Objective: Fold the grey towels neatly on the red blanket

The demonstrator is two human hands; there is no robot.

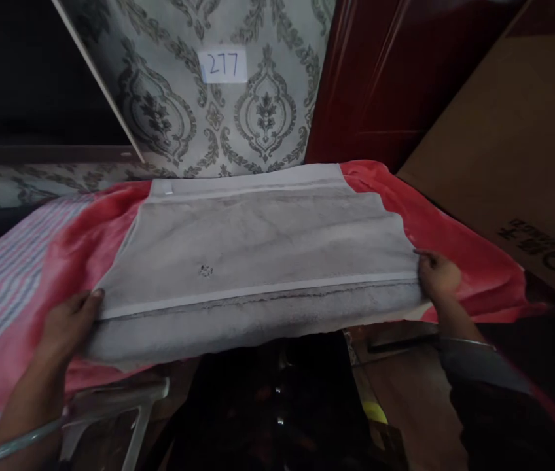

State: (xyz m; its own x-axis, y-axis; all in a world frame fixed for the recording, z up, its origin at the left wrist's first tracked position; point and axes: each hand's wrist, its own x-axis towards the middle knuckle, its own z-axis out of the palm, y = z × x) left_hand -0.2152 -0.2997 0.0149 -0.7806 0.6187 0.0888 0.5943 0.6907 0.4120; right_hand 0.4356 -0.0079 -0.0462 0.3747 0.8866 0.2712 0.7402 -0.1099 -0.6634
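Note:
A wide grey fabric piece (268, 235), seemingly a garment, lies spread in front of me. It has a pale band along the far edge, a small white tag at far left and a dark printed mark near the left. A light seam crosses it near the front, with a loose fold hanging over the near edge. My left hand (70, 324) pinches the left end of that seam between thumb and fingers. At the seam's right end my right hand (437, 275) is closed on the fabric edge. The cloth looks stretched taut between both hands.
Under the grey fabric lies a red plush blanket (454, 242), with a striped cloth (27, 242) at left. A cardboard box (513, 144) stands right, beside a dark red panel (380, 78). A dark screen (36, 78) is at upper left. A white frame (140, 418) stands below.

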